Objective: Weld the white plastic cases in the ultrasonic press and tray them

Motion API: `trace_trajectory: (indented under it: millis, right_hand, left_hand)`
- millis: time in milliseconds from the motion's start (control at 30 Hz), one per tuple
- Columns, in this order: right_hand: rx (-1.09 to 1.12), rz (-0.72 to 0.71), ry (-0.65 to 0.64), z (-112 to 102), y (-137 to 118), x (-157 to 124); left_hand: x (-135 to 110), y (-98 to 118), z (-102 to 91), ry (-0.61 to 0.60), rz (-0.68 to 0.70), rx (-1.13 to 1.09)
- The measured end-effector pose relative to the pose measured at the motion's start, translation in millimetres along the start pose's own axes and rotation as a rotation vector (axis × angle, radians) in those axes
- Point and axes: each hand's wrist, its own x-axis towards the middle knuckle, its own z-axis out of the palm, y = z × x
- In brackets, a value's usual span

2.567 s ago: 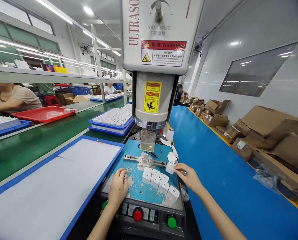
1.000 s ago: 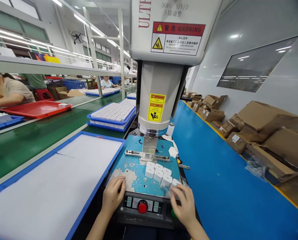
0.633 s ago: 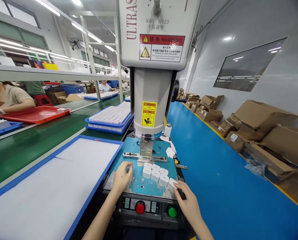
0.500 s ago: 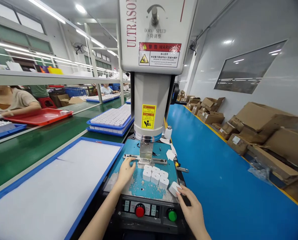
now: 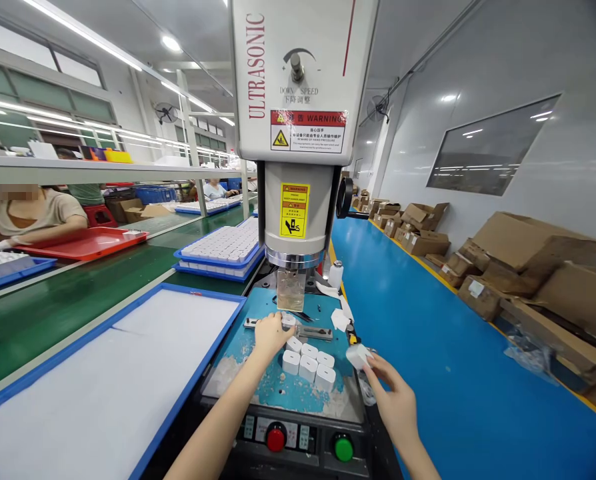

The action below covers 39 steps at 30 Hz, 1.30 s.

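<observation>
My left hand (image 5: 272,337) has its fingers around a small white plastic housing (image 5: 289,321) in the metal fixture (image 5: 315,332), just below the clear-looking metal horn (image 5: 291,290) of the ultrasonic welding machine (image 5: 298,87). Its fingertips are partly hidden. At the right edge of the machine bed, my right hand (image 5: 391,390) pinches another white housing (image 5: 358,356) between thumb and fingers, off the surface. Between the hands, several white housings (image 5: 308,368) stand grouped in two rows on the blue bed (image 5: 263,380).
A red button (image 5: 277,438) and a green button (image 5: 343,448) sit on the front panel. To the left lies a blue-rimmed tray (image 5: 143,460); stacked trays of housings (image 5: 221,243) stand behind it. Cardboard boxes (image 5: 538,247) line the right wall. A co-worker (image 5: 43,213) sits at left.
The horn has risen off the fixture. My left hand has moved in from beside the fixture onto the housing there. My right hand has lifted its housing up from the bed's front corner.
</observation>
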Motion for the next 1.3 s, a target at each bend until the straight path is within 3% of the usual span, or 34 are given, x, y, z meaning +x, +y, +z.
trace_trajectory:
  millis: [133, 233, 367, 467, 733, 900, 1100, 1300]
  right_hand:
    - [-0.041, -0.088, -0.220, 36, -22, 59]
    - [-0.097, -0.143, -0.362, 73, -30, 88]
    - [-0.110, -0.197, -0.500, 116, -34, 102]
    - [-0.138, -0.219, -0.555, 135, -35, 104]
    - [-0.211, -0.227, -0.583, 140, -35, 104]
    - [-0.222, -0.237, -0.592, 140, -32, 104]
    - [-0.234, -0.249, -0.604, 142, -34, 103]
    - [-0.274, -0.268, -0.617, 156, -36, 98]
  left_hand:
    - [6, 6, -1.3, -0.007, -0.065, -0.010]
    - [5, 3, -5.9, 0.000, -0.115, -0.057]
    - [-1, -8, -12.3, 0.021, -0.146, -0.149]
    - [-1, -16, -14.6, 0.024, -0.136, -0.212]
    - [9, -13, -9.2, 0.038, -0.065, -0.325]
    - [8, -19, -20.2, 0.126, -0.140, -0.421]
    - [-33, -56, -40.1, 0.186, -0.288, -0.370]
    - [-74, -78, -36.6, 0.202, -0.331, -0.161]
